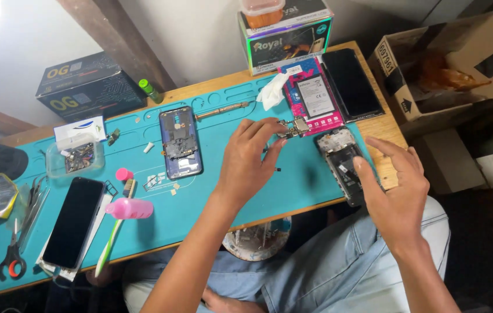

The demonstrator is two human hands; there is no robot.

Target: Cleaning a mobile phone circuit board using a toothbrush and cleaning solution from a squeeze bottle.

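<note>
Teal repair mat (211, 214): left hand (246, 162) pinching small circuit board (294, 127), right hand (394, 191) spread over gutted phone frame (345, 165); teardown done, reassembly pending imo.

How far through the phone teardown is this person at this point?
Done: the dark phone by the right hand lies open with its insides bare, and a blue phone frame lies stripped on the teal mat. In hand: the left hand pinches a small circuit board. Left: the battery and black screen lie loose, unfitted.
</note>
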